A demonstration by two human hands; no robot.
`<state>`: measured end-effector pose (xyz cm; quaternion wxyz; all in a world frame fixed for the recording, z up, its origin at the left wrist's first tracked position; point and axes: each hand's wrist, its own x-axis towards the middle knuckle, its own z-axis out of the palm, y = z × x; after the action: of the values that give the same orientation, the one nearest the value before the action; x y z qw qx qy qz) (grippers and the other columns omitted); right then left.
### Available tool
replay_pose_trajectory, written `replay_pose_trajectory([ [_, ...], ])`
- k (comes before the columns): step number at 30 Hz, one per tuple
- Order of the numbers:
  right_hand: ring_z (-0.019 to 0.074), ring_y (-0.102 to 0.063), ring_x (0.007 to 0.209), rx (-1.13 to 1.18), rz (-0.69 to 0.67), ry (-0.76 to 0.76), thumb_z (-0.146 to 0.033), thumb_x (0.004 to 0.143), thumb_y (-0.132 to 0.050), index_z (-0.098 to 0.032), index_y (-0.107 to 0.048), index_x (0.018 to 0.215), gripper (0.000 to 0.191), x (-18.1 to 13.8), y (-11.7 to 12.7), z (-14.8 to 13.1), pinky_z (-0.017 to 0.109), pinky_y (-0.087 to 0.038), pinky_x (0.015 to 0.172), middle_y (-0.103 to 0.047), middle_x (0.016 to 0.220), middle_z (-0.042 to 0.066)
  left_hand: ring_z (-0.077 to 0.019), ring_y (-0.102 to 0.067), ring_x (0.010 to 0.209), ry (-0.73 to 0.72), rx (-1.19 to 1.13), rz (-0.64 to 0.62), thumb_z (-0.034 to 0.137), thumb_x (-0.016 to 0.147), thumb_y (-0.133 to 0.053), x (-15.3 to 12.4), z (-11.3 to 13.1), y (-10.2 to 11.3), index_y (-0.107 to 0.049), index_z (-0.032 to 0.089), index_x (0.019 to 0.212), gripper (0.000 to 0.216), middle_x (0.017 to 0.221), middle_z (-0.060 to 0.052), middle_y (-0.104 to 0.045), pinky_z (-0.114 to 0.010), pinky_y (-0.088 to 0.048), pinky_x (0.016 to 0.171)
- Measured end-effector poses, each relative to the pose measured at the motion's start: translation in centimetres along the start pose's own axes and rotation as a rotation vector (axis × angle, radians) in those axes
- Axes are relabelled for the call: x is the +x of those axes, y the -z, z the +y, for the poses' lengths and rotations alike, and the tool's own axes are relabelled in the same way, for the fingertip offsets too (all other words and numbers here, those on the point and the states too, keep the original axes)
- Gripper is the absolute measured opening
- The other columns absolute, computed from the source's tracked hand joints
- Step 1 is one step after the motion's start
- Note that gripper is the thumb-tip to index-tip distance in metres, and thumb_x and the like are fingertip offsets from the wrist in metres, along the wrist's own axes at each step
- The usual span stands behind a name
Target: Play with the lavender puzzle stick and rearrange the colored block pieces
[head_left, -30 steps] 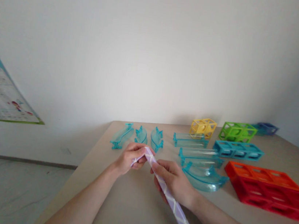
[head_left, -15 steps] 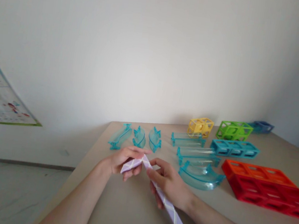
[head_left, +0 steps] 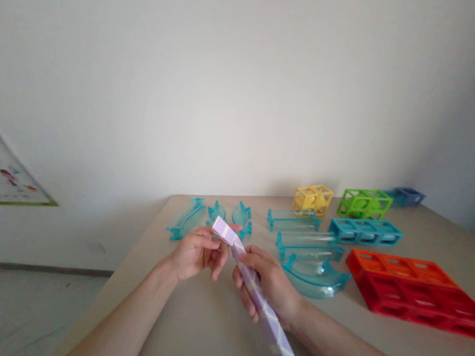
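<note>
A long lilac necktie (head_left: 273,323) with pale crossing lines runs from the bottom edge up between my hands. My right hand (head_left: 265,281) is closed round it near its upper end, thumb on top. The short end of the necktie sticks up past that grip and slants left. My left hand (head_left: 199,254) is beside this end, fingers apart and loosely bent, the index finger passing behind the fabric. Whether the left fingertips touch the fabric is hard to tell. Behind my hands lie clear teal curved track pieces (head_left: 188,218) on the table (head_left: 196,324).
Clear teal straight tracks (head_left: 295,222) and a curved one (head_left: 316,279) lie right of my hands. Farther right are yellow (head_left: 313,200), green (head_left: 365,203), teal (head_left: 365,232) and red-orange (head_left: 419,289) open-frame blocks. A wall (head_left: 232,84) stands behind the table.
The necktie's short end, earlier bent down over the left hand's fingers, now points up and left. My left hand's fingers have loosened from it. My right hand keeps its grip. The view has shifted slightly.
</note>
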<state>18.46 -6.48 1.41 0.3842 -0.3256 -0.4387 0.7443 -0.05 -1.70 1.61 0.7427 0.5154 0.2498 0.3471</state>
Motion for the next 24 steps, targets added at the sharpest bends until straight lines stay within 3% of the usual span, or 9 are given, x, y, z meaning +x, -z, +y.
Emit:
replay_pose_trajectory([
  [4, 0.0085, -0.043, 0.024, 0.037, 0.011, -0.041, -0.039, 0.080, -0.051, -0.018, -0.046, 0.074, 0.023, 0.1, 0.2, -0.2, 0.017, -0.032, 0.021, -0.049, 0.045, -0.007, -0.0079, -0.045, 0.043, -0.223, 0.246, 0.242, 0.034, 0.074, -0.069, 0.5, -0.7, -0.9, -0.066, 0.011, 0.104, 0.038, 0.055, 0.004, -0.049, -0.022, -0.048, 0.042],
  [7, 0.0082, -0.048, 0.027, 0.066, -0.054, -0.015, -0.040, 0.079, -0.056, -0.019, -0.045, 0.082, 0.024, 0.0, -0.2, 0.3, 0.018, -0.035, 0.023, -0.057, 0.058, -0.006, -0.0073, -0.039, 0.040, -0.324, 0.362, 0.408, 0.044, 0.074, -0.068, 0.7, -1.0, -1.4, -0.069, 0.010, 0.083, 0.035, 0.046, 0.006, -0.040, -0.021, -0.044, 0.038],
  [10, 0.0080, -0.052, 0.030, 0.059, -0.107, 0.045, -0.043, 0.080, -0.057, -0.020, -0.043, 0.088, 0.027, -0.2, -0.7, 0.9, 0.017, -0.038, 0.025, -0.059, 0.070, -0.005, -0.0069, -0.036, 0.037, -0.348, 0.324, 0.491, 0.047, 0.071, -0.070, 0.9, -1.3, -1.7, -0.066, 0.013, 0.070, 0.034, 0.043, 0.007, -0.039, -0.021, -0.041, 0.036],
  [15, 0.0096, -0.054, 0.031, -0.042, -0.092, 0.106, -0.042, 0.080, -0.060, -0.022, -0.040, 0.091, 0.031, -0.2, -1.0, 1.6, 0.016, -0.036, 0.025, -0.057, 0.068, -0.008, -0.0062, -0.032, 0.031, -0.280, 0.171, 0.623, 0.051, 0.073, -0.067, 1.6, -2.2, -2.0, -0.047, 0.018, 0.050, 0.045, 0.038, 0.008, -0.033, -0.020, -0.031, 0.030],
  [20, 0.0114, -0.056, 0.032, -0.151, -0.033, 0.108, -0.047, 0.084, -0.056, -0.022, -0.037, 0.090, 0.032, -0.1, -1.0, 2.0, 0.018, -0.036, 0.027, -0.059, 0.066, -0.007, -0.0049, -0.030, 0.030, -0.214, 0.139, 0.645, 0.053, 0.072, -0.066, 2.0, -2.7, -2.3, -0.042, 0.018, 0.046, 0.050, 0.035, 0.008, -0.032, -0.018, -0.022, 0.031],
  [24, 0.0119, -0.058, 0.037, -0.215, 0.001, 0.161, -0.050, 0.088, -0.048, -0.022, -0.037, 0.093, 0.031, -0.2, -1.0, 1.9, 0.019, -0.038, 0.032, -0.063, 0.068, -0.004, -0.0078, -0.046, 0.042, -0.215, 0.230, 0.496, 0.050, 0.071, -0.068, 1.4, -2.5, -3.0, -0.060, 0.014, 0.065, 0.037, 0.051, 0.003, -0.053, -0.019, -0.034, 0.041],
])
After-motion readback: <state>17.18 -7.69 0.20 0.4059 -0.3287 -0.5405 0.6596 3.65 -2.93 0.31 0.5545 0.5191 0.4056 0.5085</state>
